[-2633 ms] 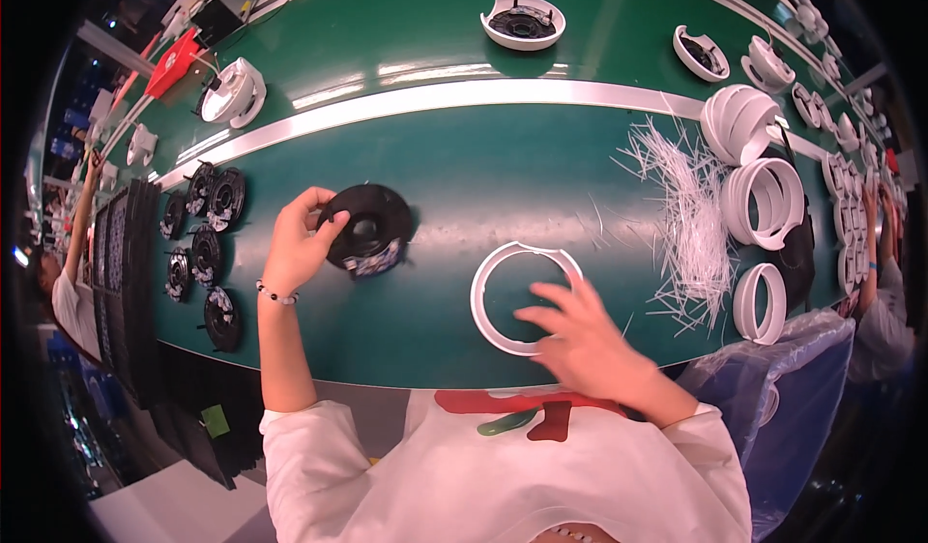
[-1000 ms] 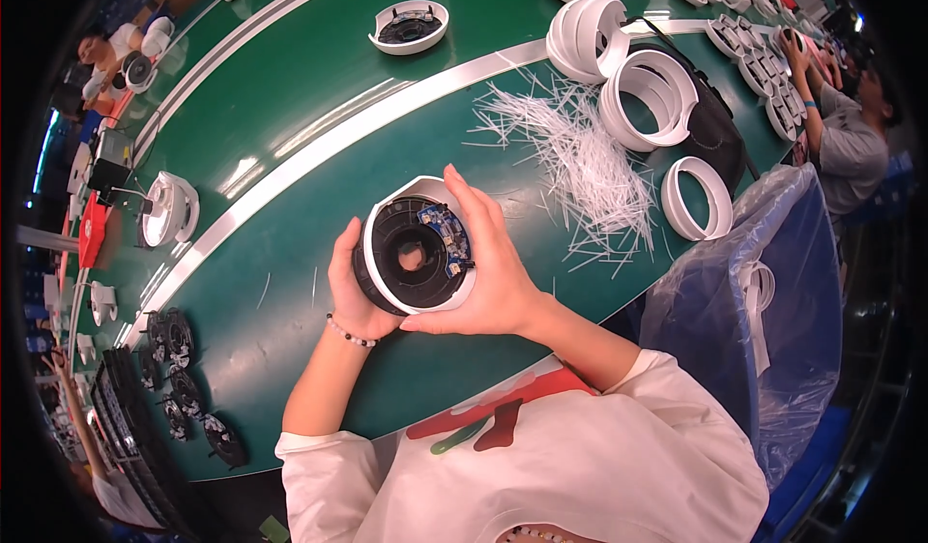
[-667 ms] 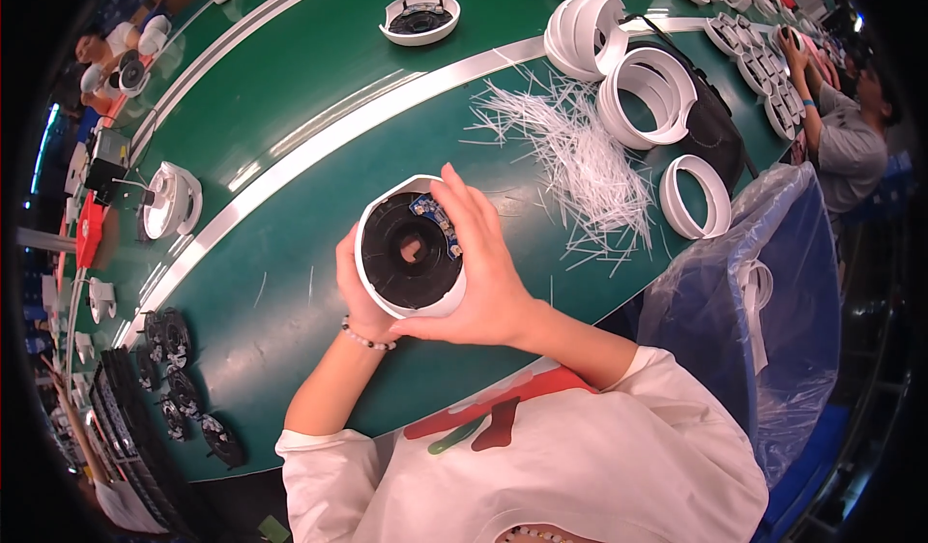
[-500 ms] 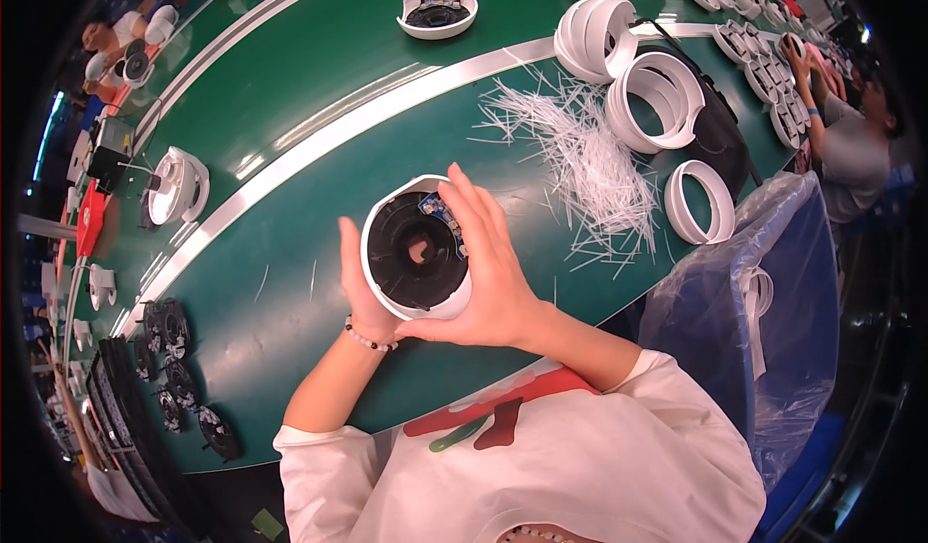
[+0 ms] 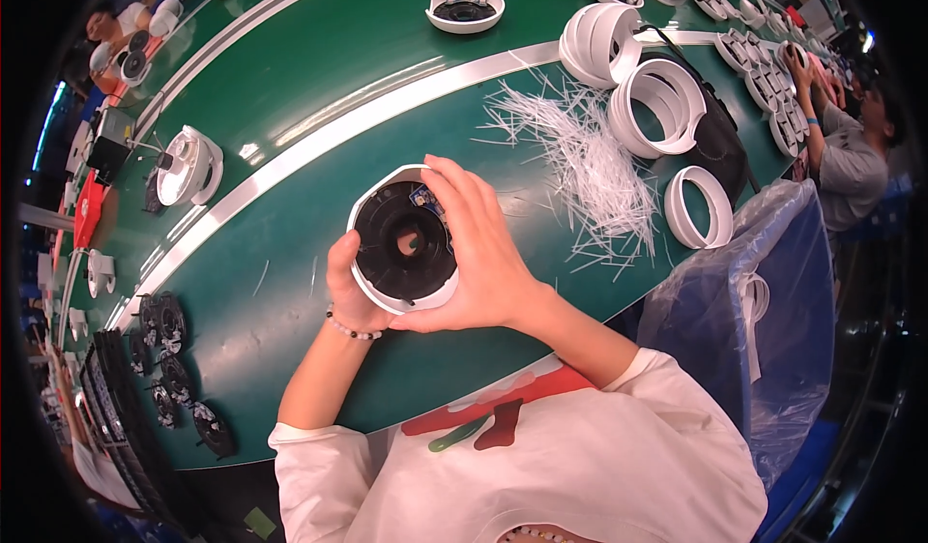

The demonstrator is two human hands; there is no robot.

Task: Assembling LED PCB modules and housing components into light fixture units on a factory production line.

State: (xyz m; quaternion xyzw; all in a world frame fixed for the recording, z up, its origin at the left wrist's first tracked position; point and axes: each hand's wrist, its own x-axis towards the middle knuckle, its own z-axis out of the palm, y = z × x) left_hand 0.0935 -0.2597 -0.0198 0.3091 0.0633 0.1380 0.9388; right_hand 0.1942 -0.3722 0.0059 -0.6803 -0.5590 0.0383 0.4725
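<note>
Both of my hands hold a round white plastic housing point(image 5: 443, 297) above the green table. A black ring-shaped part point(image 5: 385, 251) sits inside it, with a hole at its centre. Part of a small blue circuit board point(image 5: 422, 198) shows by the upper right rim. My left hand point(image 5: 350, 277) grips the left side, its thumb at the rim and its other fingers mostly hidden. My right hand point(image 5: 478, 248) wraps the right side, fingers along the upper edge and thumb underneath.
Thin white strips point(image 5: 590, 161) lie heaped right of centre. Stacked white rings point(image 5: 657, 108) and a single ring point(image 5: 698, 207) stand beyond, next to a plastic-lined blue bin point(image 5: 735, 301). Several black parts point(image 5: 174, 374) lie at left. A conveyor point(image 5: 319, 50) carries white housings; co-workers sit farther off.
My hands and the housing have moved slightly left and up. My left thumb has come in against the rim. Housings on the conveyor have shifted right.
</note>
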